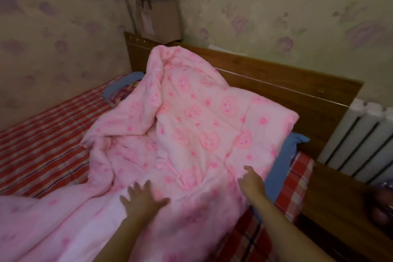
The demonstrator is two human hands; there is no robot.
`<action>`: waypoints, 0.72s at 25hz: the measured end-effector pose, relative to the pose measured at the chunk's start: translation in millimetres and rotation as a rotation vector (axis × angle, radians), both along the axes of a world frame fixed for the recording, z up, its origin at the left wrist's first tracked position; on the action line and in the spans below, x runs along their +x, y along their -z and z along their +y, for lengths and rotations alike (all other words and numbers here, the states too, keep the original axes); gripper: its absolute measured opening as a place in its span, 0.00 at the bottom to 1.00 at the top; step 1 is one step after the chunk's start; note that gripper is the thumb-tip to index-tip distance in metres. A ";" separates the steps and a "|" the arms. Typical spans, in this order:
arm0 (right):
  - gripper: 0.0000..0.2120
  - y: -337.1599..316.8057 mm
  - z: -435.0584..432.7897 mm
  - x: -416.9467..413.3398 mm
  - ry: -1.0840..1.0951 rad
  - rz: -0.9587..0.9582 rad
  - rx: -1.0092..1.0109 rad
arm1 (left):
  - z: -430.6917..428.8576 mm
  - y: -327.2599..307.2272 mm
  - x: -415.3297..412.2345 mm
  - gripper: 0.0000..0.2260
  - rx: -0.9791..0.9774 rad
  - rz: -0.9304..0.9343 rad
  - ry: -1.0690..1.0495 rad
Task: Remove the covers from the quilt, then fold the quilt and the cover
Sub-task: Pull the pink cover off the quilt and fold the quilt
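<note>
A pink quilt (191,125) with darker pink flower prints lies crumpled across the bed, one part heaped up against the headboard. My left hand (142,200) lies flat on the quilt near its front, fingers spread. My right hand (252,181) hovers at the quilt's right side, fingers loosely curled, index finger pointing onto the fabric; it holds nothing. A blue cover (282,161) shows from under the quilt at the right, and another blue piece (121,86) shows at the back left.
The bed has a red checked sheet (42,147) and a brown wooden headboard (287,89). A cardboard box (159,19) stands on the headboard's left corner. A white radiator (361,144) is on the right. Flowered walls close in the back and left.
</note>
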State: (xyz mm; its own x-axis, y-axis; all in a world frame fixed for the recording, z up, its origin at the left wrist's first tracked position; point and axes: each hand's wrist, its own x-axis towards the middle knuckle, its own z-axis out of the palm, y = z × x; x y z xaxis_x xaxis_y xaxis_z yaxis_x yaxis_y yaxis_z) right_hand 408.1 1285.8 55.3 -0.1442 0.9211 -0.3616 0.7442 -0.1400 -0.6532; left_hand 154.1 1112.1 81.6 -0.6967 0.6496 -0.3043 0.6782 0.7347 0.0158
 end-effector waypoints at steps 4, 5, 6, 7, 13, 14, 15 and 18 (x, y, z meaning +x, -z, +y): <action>0.35 -32.8 -51.7 -86.4 -0.534 0.149 0.208 | -74.5 -2.3 -54.5 0.56 0.072 -0.135 -0.620; 0.38 -34.6 -69.6 -102.5 -0.663 0.177 0.180 | -94.7 2.4 -64.4 0.61 0.114 -0.261 -0.679; 0.41 -32.7 -89.1 -119.5 -0.785 0.194 0.133 | -118.4 18.7 -70.7 0.64 0.171 -0.409 -0.700; 0.45 -25.1 -107.8 -135.9 -0.888 0.205 0.077 | -137.5 29.2 -66.2 0.61 0.202 -0.553 -0.673; 0.48 56.3 -178.7 -172.2 -1.186 -0.370 0.249 | -173.8 117.1 -3.8 0.45 0.008 -0.635 -0.794; 0.47 61.8 -179.6 -176.6 -1.183 -0.424 0.276 | -173.5 121.2 -9.6 0.44 -0.007 -0.661 -0.807; 0.47 66.7 -178.6 -182.1 -1.195 -0.445 0.293 | -173.5 124.6 -13.6 0.42 -0.001 -0.674 -0.783; 0.42 71.0 -174.6 -194.8 -1.287 -0.476 0.274 | -182.2 116.5 -14.1 0.33 0.078 -0.720 -0.630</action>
State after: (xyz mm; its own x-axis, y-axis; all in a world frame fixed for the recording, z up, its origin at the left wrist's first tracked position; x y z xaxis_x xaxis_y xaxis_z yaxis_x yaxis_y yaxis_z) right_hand 213.2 1111.2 -15.6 -0.8475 0.2866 -0.4468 0.4068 0.8914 -0.1998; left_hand 140.0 929.9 -35.0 -0.5881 0.2566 -0.7670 -0.0321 0.9402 0.3391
